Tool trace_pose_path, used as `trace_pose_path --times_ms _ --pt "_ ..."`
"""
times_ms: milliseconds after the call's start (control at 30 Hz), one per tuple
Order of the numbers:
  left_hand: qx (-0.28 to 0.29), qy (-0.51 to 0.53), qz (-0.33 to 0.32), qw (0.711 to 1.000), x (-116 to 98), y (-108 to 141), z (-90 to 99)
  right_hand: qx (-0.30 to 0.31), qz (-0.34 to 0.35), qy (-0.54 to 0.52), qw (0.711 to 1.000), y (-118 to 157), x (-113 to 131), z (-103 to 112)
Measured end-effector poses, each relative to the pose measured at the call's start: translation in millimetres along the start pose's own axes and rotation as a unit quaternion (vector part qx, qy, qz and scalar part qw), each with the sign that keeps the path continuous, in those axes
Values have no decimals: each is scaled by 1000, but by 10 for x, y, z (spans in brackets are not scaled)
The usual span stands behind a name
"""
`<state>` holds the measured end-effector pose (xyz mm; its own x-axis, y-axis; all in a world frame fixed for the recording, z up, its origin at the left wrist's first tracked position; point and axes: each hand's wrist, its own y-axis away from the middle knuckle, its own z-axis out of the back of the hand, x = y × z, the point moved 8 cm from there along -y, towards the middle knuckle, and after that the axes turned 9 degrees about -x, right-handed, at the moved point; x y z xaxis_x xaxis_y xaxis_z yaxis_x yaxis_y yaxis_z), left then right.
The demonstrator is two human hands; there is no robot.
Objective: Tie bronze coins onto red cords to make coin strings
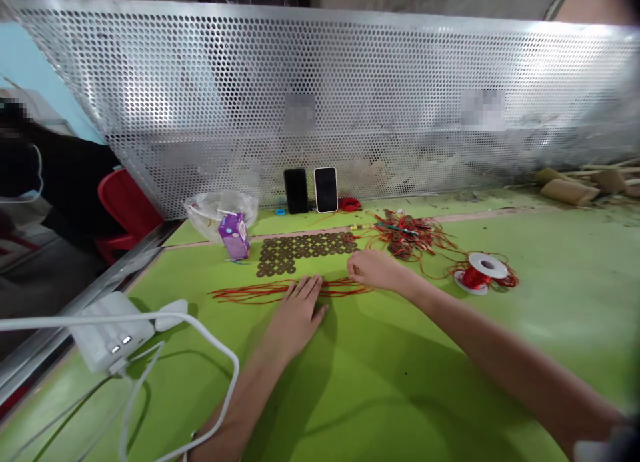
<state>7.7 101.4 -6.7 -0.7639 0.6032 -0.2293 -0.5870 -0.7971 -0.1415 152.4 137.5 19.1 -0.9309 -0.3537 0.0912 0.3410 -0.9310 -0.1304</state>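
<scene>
A bundle of thin red cords [250, 291] lies stretched sideways across the green table. My left hand [300, 309] rests flat on the middle of the bundle, fingers spread and palm down. At the bundle's right end, my right hand [375, 270] has its fingers curled together, the fingertips close to the cords. What lies between those fingertips is hidden. Just beyond both hands, brown coin-like discs [280, 255] with holes are laid out in neat rows. Behind my right hand sits a tangled heap of similar discs tied with red cord [407, 234].
A spool of red cord [485, 269] stands at the right. Further back are a purple carton [234, 237], a plastic bag [215, 205] and two phones [326, 190] against a perforated metal screen [350, 102]. A white charger [110, 329] with cables is at front left. A person sits at far left.
</scene>
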Motion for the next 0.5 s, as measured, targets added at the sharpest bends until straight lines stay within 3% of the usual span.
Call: trace_pose_path --times_ms 267,500 --pt "-17 -7 4 1000 16 -4 -28 -14 23 -41 999 -85 24 5" --pt "-36 7 -20 999 18 14 -51 -23 16 -114 993 -158 -43 155"
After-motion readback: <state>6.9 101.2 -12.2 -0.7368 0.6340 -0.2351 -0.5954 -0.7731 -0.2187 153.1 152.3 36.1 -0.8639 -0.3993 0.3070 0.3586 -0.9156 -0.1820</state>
